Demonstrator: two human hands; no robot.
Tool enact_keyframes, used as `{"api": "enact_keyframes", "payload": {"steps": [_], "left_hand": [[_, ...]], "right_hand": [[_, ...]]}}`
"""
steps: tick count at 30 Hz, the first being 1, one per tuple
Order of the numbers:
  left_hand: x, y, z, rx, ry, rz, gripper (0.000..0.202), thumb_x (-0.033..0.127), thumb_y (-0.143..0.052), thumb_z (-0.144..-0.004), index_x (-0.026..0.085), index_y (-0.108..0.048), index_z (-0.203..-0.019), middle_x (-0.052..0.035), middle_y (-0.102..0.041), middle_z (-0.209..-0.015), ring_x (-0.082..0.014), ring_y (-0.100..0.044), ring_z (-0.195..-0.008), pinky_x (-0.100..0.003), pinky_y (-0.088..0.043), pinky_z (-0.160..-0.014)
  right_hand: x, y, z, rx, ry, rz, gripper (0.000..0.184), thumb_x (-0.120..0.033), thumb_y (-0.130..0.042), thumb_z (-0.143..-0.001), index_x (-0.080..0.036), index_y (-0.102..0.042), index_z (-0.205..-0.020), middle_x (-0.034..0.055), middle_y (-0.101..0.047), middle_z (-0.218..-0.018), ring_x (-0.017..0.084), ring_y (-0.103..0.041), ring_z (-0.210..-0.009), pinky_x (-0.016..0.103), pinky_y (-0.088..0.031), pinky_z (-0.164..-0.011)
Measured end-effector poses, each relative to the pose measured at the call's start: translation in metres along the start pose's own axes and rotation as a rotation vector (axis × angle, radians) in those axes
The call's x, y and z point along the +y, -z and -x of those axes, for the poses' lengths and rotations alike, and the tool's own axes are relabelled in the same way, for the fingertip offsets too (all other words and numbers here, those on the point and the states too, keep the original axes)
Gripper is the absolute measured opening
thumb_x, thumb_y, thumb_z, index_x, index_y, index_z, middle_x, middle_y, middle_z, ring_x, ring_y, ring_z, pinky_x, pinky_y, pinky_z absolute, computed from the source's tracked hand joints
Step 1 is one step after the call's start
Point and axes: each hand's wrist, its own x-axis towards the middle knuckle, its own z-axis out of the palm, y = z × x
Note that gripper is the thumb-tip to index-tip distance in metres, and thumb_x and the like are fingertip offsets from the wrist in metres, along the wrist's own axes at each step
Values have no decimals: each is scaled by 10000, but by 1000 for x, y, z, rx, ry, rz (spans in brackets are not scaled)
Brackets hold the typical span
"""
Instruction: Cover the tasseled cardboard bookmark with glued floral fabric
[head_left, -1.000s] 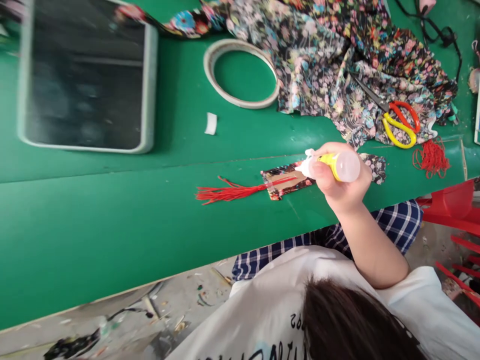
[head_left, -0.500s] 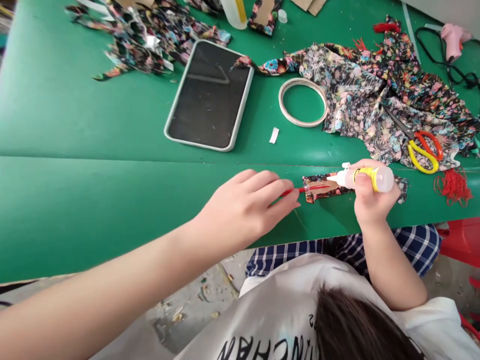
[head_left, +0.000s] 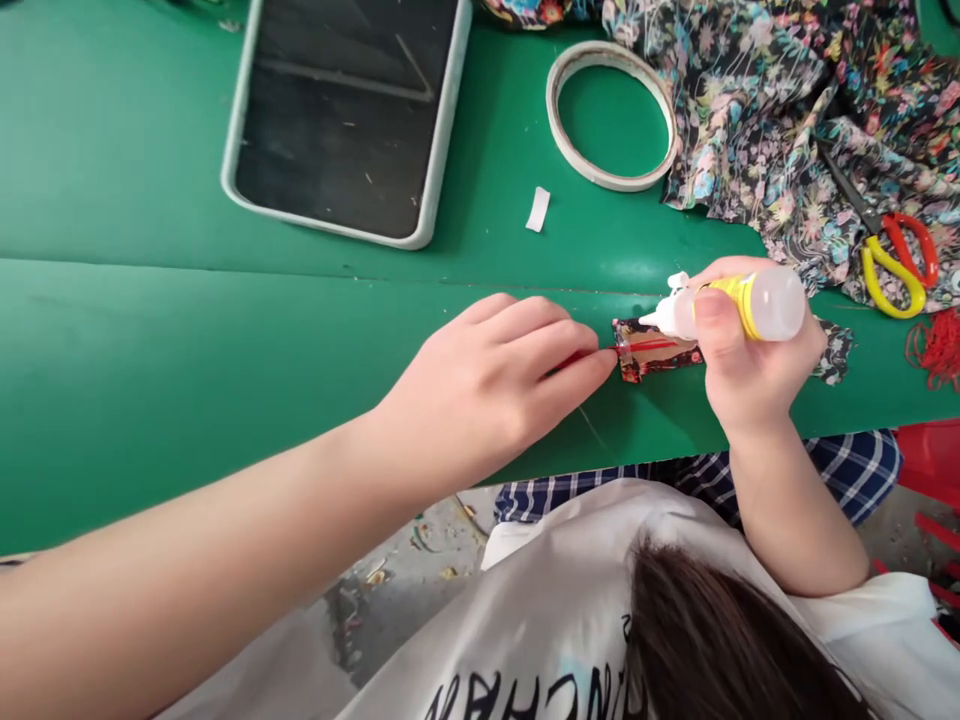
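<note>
My right hand (head_left: 757, 370) is closed around a small clear glue bottle (head_left: 776, 303) with a yellow label and a white nozzle. The bottle lies nearly level, its nozzle pointing left over a strip of floral fabric with a brown backing (head_left: 660, 352). A red cord (head_left: 651, 346) runs along the strip's backing and out past its left end. My left hand (head_left: 517, 370) pinches that cord just left of the strip. The middle part of the strip is hidden behind my right hand, and its right end (head_left: 834, 352) shows beyond it.
Across the green table (head_left: 150, 320) lie a tablet in a pale case (head_left: 337, 110), a tape roll (head_left: 559, 120) and a white scrap (head_left: 538, 209). At the right are floral cloth (head_left: 727, 130), scissors (head_left: 892, 265) on it, and red threads (head_left: 937, 350). The table edge is close to me.
The camera view has moved closer to the table. The bottle's nozzle has shifted left along the strip, toward its upper left corner. My left fingers are now closer to the strip's left end.
</note>
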Motion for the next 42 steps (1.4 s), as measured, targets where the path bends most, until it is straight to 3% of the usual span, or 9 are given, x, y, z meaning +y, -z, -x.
{"api": "enact_keyframes", "payload": {"steps": [6,13,19,28,32,42], "left_hand": [[0,-3,3,-15,36,22,137,111,-525,-899,175,-619,-974,-18,-675,-796,-159,-561,-678,-308,-420,-548],[-1,-2,2,-29,16,13,135,108,-528,-906,158,-598,-1011,-19,-664,-806,-143,-545,-699,-285,-423,-565],[-1,0,4,-40,12,30,135,104,-522,-915,143,-567,-1036,-32,-641,-830,-142,-510,-731,-272,-406,-580],[-2,-3,5,-49,13,33,141,148,-445,-957,162,-554,-1045,-23,-615,-844,-139,-510,-750,-280,-435,-594],[-3,-1,5,-43,2,40,139,101,-514,-914,148,-569,-1032,-39,-632,-834,-144,-513,-741,-290,-443,-587],[-3,-1,4,-56,3,84,166,77,-494,-912,128,-579,-1044,-70,-641,-844,-162,-518,-740,-318,-454,-597]], "right_hand": [[2,-1,0,-106,0,48,237,-501,-546,-864,-270,-565,-814,-6,-651,-721,163,-622,-651,314,-543,-607],[4,3,-1,56,43,-80,236,-454,-488,-913,-263,-568,-800,-18,-625,-700,138,-606,-604,286,-507,-559],[10,8,0,105,-2,-184,185,-410,-567,-882,-252,-594,-788,-29,-626,-702,122,-594,-599,276,-485,-580],[18,21,-1,114,-109,-113,293,-491,-557,-861,-234,-608,-731,-19,-644,-673,144,-615,-613,311,-511,-595],[24,26,-2,154,-137,-62,351,-538,-551,-842,-216,-617,-718,-17,-650,-656,136,-613,-602,308,-513,-571],[39,37,-1,245,-180,-8,345,-554,-580,-810,-239,-627,-678,2,-663,-660,168,-650,-618,327,-533,-595]]}}
